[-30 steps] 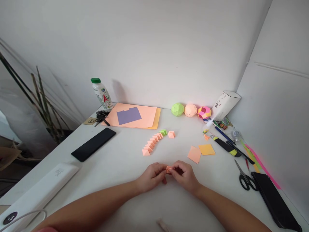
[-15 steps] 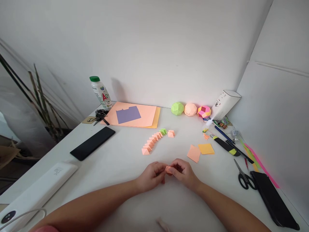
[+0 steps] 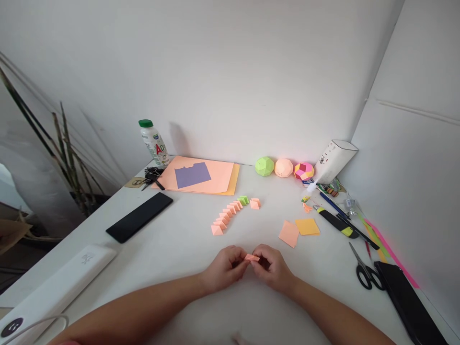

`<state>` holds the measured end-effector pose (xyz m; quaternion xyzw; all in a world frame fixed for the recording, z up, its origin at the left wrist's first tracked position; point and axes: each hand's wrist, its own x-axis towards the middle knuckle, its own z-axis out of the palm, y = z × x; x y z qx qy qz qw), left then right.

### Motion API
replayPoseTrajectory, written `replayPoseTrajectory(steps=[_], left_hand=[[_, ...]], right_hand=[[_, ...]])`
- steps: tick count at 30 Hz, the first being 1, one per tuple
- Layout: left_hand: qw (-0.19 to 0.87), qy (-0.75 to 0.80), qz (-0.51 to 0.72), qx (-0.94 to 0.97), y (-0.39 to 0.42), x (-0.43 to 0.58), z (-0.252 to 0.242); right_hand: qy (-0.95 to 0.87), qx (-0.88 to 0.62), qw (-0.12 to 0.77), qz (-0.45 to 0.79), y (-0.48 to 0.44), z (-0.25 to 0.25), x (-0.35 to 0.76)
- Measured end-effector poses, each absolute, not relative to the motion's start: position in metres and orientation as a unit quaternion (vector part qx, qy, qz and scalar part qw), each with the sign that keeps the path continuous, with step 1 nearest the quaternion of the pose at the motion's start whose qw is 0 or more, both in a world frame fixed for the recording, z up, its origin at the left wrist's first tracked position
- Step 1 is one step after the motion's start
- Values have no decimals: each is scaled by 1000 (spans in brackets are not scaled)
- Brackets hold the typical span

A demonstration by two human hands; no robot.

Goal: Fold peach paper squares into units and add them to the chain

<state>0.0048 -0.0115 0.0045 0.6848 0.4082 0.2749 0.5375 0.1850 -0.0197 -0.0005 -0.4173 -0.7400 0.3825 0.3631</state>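
A small folded piece of peach paper (image 3: 252, 257) sits between the fingertips of my left hand (image 3: 226, 266) and my right hand (image 3: 272, 268), over the near middle of the table. Both hands pinch it, one at each end; part of it is hidden by the fingers. Beyond them a curved row of folded peach paper pieces (image 3: 223, 218) ends in green folded pieces (image 3: 243, 200). A separate folded peach piece (image 3: 255, 203) lies to the right of that row. Square peach sheets (image 3: 289, 234) and yellow sheets (image 3: 307, 226) lie right of my hands.
Scissors (image 3: 366, 272), a utility knife (image 3: 336, 222) and a black case (image 3: 409, 302) lie at right. Three paper balls (image 3: 283, 167) line the wall. At left are a dark phone-like slab (image 3: 140, 217), a long white device (image 3: 61, 292) and a bottle (image 3: 155, 143).
The folded peach paper has been turned in my fingers and now shows a narrower side. My right thumb has moved back off its face. The whole view has shifted slightly.
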Motion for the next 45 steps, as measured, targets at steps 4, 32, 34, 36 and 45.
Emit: replayPoseTrajectory(steps=[4, 32, 34, 36, 45], left_hand=[[495, 419, 288, 705, -12, 6, 4], [629, 377, 300, 610, -8, 2, 1], [631, 375, 300, 609, -8, 2, 1], [632, 378, 302, 605, -7, 1, 0], [627, 381, 316, 601, -6, 1, -6]], right_hand=[[-755, -418, 359, 355, -19, -4, 184], [-668, -451, 324, 496, -15, 8, 188], [-660, -454, 320, 506, -15, 8, 189], [-647, -458, 321, 519, -15, 8, 190], [-583, -410, 373, 594, -17, 4, 192]])
